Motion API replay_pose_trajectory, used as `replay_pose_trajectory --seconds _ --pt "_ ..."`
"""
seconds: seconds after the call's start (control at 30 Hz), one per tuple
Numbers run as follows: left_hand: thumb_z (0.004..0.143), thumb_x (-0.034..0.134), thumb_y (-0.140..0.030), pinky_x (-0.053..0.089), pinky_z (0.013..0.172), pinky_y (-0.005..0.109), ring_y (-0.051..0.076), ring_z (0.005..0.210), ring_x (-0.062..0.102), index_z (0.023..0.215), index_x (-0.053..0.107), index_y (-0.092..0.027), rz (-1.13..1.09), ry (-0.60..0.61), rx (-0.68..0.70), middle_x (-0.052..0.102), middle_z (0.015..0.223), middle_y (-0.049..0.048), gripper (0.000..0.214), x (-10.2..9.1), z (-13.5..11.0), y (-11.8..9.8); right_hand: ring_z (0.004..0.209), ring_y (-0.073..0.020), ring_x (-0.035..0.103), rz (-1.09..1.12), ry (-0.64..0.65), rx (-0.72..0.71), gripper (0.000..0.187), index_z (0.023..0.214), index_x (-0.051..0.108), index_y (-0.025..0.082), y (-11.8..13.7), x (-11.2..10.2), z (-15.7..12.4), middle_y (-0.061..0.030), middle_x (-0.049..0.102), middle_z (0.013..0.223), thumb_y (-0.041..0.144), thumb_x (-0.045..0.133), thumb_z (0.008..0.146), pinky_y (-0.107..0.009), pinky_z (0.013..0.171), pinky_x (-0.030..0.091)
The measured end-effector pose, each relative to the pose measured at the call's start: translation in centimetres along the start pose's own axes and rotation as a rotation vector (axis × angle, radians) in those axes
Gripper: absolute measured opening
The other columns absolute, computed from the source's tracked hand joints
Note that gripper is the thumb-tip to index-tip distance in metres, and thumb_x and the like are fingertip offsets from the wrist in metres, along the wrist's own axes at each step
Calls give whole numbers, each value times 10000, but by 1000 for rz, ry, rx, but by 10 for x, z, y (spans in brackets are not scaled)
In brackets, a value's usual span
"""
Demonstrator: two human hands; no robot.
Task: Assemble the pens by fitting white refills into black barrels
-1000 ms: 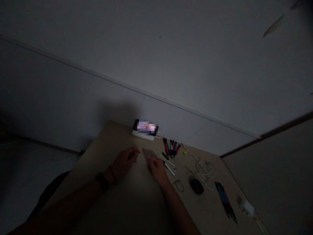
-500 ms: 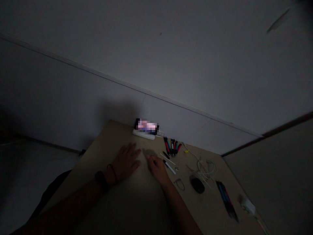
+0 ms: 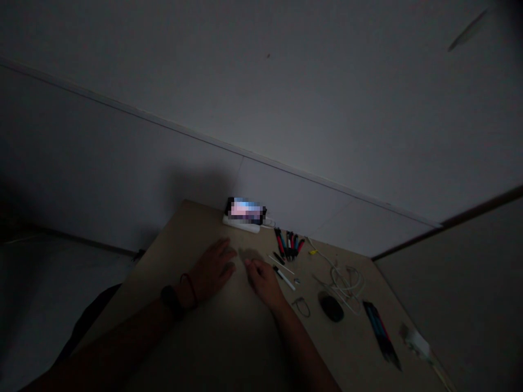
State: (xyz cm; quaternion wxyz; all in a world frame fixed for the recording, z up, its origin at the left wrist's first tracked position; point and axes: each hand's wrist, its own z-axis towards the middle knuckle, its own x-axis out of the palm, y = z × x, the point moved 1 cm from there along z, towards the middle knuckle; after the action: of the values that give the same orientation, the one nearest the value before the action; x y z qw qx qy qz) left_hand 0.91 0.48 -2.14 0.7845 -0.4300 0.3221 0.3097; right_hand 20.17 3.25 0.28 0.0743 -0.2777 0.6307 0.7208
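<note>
My left hand (image 3: 212, 268) lies flat on the beige tabletop (image 3: 347, 348) with its fingers apart, holding nothing. A dark wristband (image 3: 171, 301) and a thin cord bracelet (image 3: 188, 287) circle that wrist. My right hand (image 3: 263, 283) rests on the table with its fingers curled together and nothing visible in them. Closest to it, a white marker with a black end (image 3: 284, 279) and a thin white stick (image 3: 281, 264) lie just to its right, apart from the fingers.
A lit phone (image 3: 245, 210) sits on a white power strip (image 3: 241, 225) at the far edge, against the wall. Several pens (image 3: 289, 243), a tangled white cable (image 3: 346, 284), a black computer mouse (image 3: 330, 307), a dark pen bundle (image 3: 382, 335) and a white plug (image 3: 417, 344) lie to the right.
My left hand has uncurled and now lies flatter, with its fingers spread on the table. The right hand stays in nearly the same spot. The phone screen's picture has changed.
</note>
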Motion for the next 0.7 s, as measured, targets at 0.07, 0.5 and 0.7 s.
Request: replay_pose_trajectory --seconds 0.07,0.5,0.7 --pt "977 521 -288 424 1162 504 294 1448 413 1299 624 -181 -38 7 -1 481 1526 152 354 -1 1 -1 502 -138 389 -1 -4 -2 571 575 393 244 1 0 0 41 405 509 688 475 925 -281 502 293" --pt "928 442 -73 509 1042 395 197 1154 620 1115 694 -204 -254 28 2 698 1191 76 340 -9 9 -12 520 -138 411 -31 19 -27 563 571 409 237 2 -1 -1 41 414 521 662 478 933 -277 521 305" --pt "863 599 -162 488 940 486 291 1069 594 1029 684 -205 26 -103 -228 687 1080 91 191 -24 10 -8 497 -139 407 -1 30 0 546 571 408 248 3 -1 -2 41 428 499 651 483 932 -277 506 300"
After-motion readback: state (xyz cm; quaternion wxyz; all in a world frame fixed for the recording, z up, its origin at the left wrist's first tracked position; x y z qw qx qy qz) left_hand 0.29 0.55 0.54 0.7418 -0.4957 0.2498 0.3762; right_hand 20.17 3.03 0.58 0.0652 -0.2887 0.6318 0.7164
